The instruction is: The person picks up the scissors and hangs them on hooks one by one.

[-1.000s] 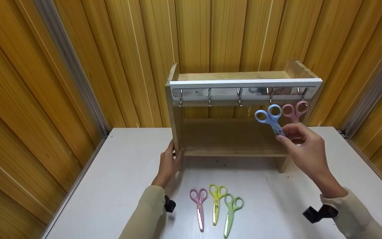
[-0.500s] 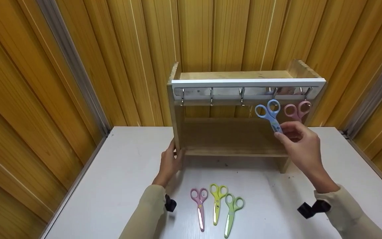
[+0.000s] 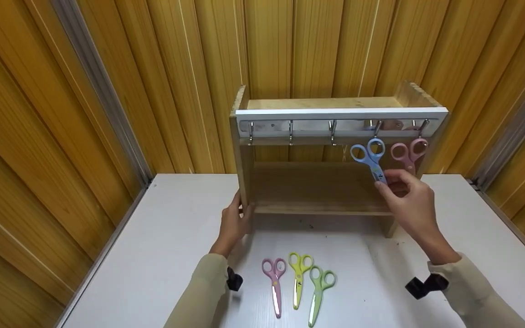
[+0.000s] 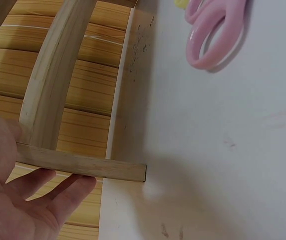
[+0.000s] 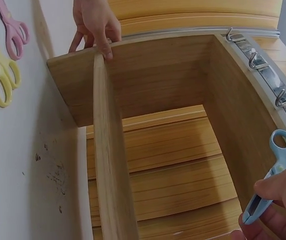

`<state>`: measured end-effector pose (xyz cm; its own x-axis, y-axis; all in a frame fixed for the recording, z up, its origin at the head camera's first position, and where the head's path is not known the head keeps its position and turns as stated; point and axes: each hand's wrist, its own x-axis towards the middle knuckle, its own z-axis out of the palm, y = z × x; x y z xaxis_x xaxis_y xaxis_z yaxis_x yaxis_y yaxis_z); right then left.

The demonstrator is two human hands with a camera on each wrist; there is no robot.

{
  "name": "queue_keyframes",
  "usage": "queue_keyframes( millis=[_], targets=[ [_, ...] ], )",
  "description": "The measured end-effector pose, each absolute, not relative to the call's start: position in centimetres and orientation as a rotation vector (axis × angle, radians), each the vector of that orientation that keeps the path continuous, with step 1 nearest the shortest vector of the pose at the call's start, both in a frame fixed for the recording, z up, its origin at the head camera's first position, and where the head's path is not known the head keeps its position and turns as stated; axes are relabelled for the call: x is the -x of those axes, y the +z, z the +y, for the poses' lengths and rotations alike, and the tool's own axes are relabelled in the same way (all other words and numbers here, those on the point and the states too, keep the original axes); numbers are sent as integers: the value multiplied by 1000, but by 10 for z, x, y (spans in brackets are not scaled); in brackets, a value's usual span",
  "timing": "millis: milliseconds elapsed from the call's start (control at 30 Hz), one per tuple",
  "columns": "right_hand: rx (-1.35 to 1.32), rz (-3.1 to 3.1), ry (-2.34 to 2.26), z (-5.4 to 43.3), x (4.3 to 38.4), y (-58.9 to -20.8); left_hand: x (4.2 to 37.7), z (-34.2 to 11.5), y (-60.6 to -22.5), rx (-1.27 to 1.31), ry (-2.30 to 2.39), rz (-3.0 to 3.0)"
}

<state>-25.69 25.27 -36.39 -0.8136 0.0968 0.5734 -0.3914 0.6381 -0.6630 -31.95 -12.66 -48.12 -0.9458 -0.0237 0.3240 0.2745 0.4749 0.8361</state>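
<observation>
My right hand pinches blue scissors by the blade end, handles upward. One handle loop is at the fourth hook of the metal hook strip; whether its tip passes through the loop I cannot tell. Pink scissors hang by a loop at the rightmost hook, partly behind that hand. On the left, my left hand grips the side panel of a small wooden shelf. The left wrist view shows the left fingers against the panel's outer face.
On the white table, in front of the shelf, lie pink scissors, yellow scissors and green scissors. Several hooks to the left on the strip bear nothing. Wood-patterned panels stand behind.
The right hand has brought the blue scissors up to the fourth hook, then shifted slightly left and down. My left hand keeps its grip on the shelf.
</observation>
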Motion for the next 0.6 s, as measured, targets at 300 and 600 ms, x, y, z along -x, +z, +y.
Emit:
queue_keyframes(
  millis=[300,600],
  targets=[
    [-242,-2329,1107,250,263,-371,319,-127,-481,186,-1512,-2440],
    [-271,-2355,1103,248,269,-377,319,-126,-482,199,-1499,-2435]
  ],
)
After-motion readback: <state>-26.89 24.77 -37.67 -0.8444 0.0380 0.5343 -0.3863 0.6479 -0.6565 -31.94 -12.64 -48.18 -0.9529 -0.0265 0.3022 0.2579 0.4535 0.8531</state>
